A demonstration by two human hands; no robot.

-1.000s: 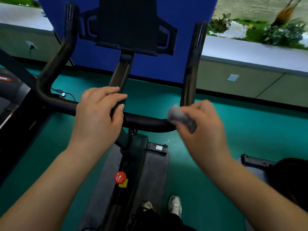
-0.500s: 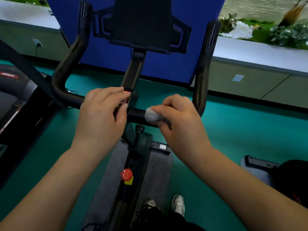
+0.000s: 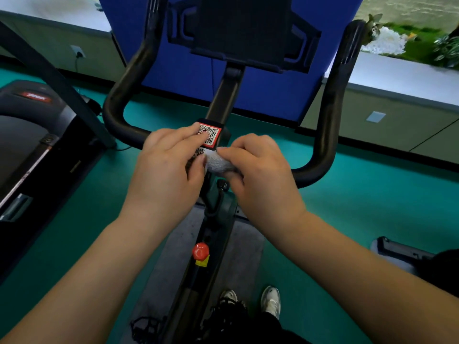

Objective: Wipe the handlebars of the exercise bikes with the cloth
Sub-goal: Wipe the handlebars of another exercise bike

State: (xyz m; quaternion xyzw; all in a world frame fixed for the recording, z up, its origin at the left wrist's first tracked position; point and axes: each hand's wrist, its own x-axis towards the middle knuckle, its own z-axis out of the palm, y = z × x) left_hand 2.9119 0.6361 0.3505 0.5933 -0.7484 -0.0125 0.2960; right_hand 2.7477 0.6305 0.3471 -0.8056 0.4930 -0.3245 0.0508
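Observation:
A black U-shaped handlebar (image 3: 325, 135) of an exercise bike fills the middle of the head view. My right hand (image 3: 258, 175) grips a small grey cloth (image 3: 216, 162) against the centre of the crossbar, just below a red-framed QR sticker (image 3: 210, 134). My left hand (image 3: 166, 170) is curled over the crossbar left of the cloth, its thumb touching the cloth's edge. The centre of the bar is hidden under both hands.
A black tablet holder (image 3: 244, 28) stands above the bar before a blue panel (image 3: 178, 68). A treadmill (image 3: 32, 135) is close on the left, another machine (image 3: 407, 254) at the lower right. A red knob (image 3: 200, 252) sits on the frame above a grey mat (image 3: 248, 247).
My right hand has slid the cloth leftward along the crossbar from the right bend to the centre, meeting my left hand. The view has shifted, showing the QR sticker.

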